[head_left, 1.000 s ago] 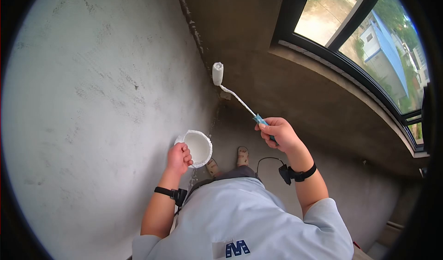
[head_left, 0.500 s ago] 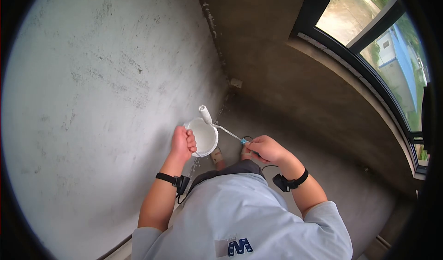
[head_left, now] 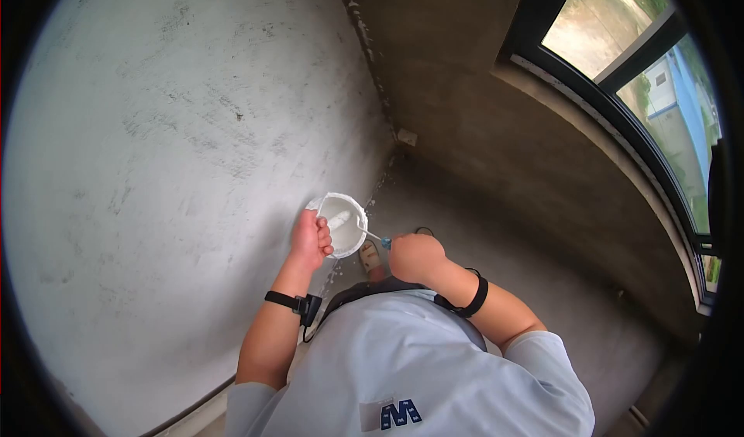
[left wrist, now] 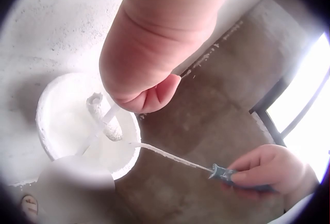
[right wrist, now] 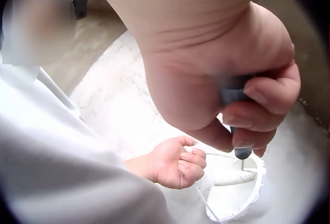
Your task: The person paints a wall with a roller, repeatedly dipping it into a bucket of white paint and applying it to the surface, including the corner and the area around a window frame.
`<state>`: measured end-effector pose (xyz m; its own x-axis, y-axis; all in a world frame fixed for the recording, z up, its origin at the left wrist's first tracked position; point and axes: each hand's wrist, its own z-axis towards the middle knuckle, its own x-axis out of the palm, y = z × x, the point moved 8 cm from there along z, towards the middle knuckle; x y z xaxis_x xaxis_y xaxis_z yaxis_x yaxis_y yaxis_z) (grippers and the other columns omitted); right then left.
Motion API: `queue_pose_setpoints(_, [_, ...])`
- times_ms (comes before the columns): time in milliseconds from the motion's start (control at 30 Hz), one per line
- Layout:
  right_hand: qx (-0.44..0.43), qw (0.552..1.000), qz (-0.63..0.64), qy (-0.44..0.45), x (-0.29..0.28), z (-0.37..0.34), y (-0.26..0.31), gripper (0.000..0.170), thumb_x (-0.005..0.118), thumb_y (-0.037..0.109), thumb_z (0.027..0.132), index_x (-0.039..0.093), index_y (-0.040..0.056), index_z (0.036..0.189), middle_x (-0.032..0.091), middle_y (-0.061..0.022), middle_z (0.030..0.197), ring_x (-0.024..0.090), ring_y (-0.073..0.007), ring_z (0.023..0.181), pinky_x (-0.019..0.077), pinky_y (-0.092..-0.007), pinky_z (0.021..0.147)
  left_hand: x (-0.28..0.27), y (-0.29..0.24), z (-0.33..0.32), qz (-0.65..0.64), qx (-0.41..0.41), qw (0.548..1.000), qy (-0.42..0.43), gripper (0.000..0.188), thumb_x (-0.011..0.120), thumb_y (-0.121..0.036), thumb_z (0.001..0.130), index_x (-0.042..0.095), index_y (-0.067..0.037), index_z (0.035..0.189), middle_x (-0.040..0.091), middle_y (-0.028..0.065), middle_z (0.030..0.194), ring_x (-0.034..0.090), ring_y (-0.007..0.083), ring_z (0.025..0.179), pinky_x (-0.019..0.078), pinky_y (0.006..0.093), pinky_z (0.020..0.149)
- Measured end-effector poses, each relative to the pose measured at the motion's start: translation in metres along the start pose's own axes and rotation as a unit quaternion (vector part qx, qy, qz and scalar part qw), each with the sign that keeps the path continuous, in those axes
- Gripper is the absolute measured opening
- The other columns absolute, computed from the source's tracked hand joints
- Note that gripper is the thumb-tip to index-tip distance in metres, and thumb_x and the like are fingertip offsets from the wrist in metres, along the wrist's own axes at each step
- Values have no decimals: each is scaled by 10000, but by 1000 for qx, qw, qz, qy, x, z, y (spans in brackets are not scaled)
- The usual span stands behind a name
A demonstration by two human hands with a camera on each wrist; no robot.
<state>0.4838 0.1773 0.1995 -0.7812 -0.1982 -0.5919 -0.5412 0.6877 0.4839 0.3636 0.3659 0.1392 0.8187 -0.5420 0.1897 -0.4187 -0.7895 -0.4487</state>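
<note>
My left hand (head_left: pixel 311 239) grips the thin handle of a white bucket (head_left: pixel 363 239), which hangs beside the painted wall. White paint coats the bucket's inside and crusts its rim. My right hand (head_left: pixel 417 259) holds a small paint roller by its blue handle (left wrist: pixel 220 173), the fingers curled round it in the right wrist view. The roller's white sleeve (left wrist: pixel 104 116) lies inside the bucket mouth, tilted, and its paint-covered wire frame (left wrist: pixel 172 157) runs out over the rim. Part of the bucket handle is hidden by my left fist.
A whitish wall (head_left: pixel 178 173) with dark scuffs rises on the left. It meets a bare brown wall (head_left: pixel 457 111) at a corner, below a dark-framed window (head_left: pixel 535 46). A sandaled foot (head_left: pixel 370 256) stands on the grey floor beneath the bucket.
The right hand has brought the roller down from near the corner, over the bucket and into it. The left hand still holds the bucket, slightly higher in view.
</note>
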Motion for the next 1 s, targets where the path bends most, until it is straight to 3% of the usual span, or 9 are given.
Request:
queue_pose_setpoints(100, [-31, 997, -69, -24, 6, 17, 16, 255, 653, 152, 831, 714, -16, 1014, 745, -201, 959, 748, -337, 916, 595, -423, 760, 3, 2, -4, 11, 0, 1000, 7, 280, 460, -424, 915, 441, -198, 750, 260, -69, 552, 262, 98, 465, 268, 294, 482])
queue_pose_setpoints(167, [-44, 993, -106, 17, 18, 28, 22, 402, 763, 267, 810, 668, -23, 1073, 741, -195, 1021, 746, -325, 933, 605, -403, 773, 6, 5, -5, 0, -4, 1000, 11, 282, 469, -428, 913, 440, -201, 749, 262, -71, 555, 262, 98, 468, 269, 291, 488])
queue_pose_setpoints(267, [-59, 991, -119, 29, 31, 41, 26, 460, 808, 246, 765, 664, -22, 1110, 726, -182, 1102, 740, -306, 983, 609, -398, 773, 4, 10, -4, -6, -12, 1000, 6, 281, 476, -435, 907, 442, -202, 754, 265, -72, 558, 265, 98, 471, 268, 289, 491])
queue_pose_setpoints(667, [-33, 988, -149, 12, 46, 43, 17, 360, 678, 189, 857, 680, -14, 1155, 714, -192, 1142, 735, -315, 1012, 610, -403, 772, -2, 14, -3, -16, -5, 1000, -21, 303, 498, -452, 903, 433, -204, 741, 263, -75, 561, 260, 94, 474, 266, 286, 497])
queue_pose_setpoints(900, [-16, 989, -144, 16, 37, 22, 12, 318, 678, 165, 854, 665, -19, 1112, 715, -181, 1105, 735, -314, 996, 607, -402, 763, -5, 20, 6, -9, -21, 1000, -21, 315, 496, -466, 912, 428, -203, 753, 253, -76, 560, 252, 95, 471, 266, 285, 498])
queue_pose_setpoints(1000, [-18, 989, -147, -7, 26, 14, 16, 383, 738, 208, 831, 670, -19, 1133, 713, -182, 1117, 728, -300, 1022, 609, -388, 771, -4, 19, 11, -12, -16, 1000, -13, 313, 495, -470, 913, 429, -203, 764, 248, -77, 560, 251, 95, 468, 271, 287, 497])
